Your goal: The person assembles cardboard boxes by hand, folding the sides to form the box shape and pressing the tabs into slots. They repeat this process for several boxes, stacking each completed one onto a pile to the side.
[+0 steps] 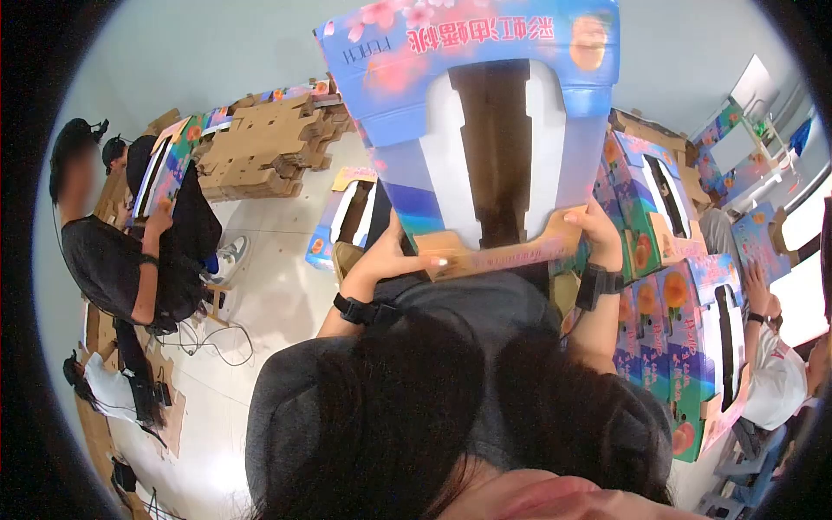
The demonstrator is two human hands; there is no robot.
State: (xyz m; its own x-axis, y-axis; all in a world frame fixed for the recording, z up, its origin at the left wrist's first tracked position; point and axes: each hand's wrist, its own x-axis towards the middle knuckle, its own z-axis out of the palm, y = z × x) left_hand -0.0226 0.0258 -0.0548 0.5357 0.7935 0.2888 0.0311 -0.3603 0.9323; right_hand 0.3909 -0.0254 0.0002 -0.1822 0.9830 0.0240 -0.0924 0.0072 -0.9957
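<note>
A blue and purple cardboard fruit box (pixel 544 143), printed with peaches, blossoms and Chinese characters, is held up in front of my chest. Its top has a long cutout with white flaps, showing the brown inside. My left hand (pixel 388 257) grips the near left corner, thumb on the tan edge. At the near right corner my right hand (pixel 600 234) holds the box too, thumb over the rim. The fingers under the box are hidden. Both wrists wear black bands.
Flat brown cardboard (pixel 260 143) is stacked at the back left. Another box (pixel 347 217) sits on the floor. Finished-looking boxes (pixel 667 338) stand in rows at right. One person (pixel 121 251) holds a box at left; another person (pixel 776 373) works at right. Cables (pixel 217 342) lie on the floor.
</note>
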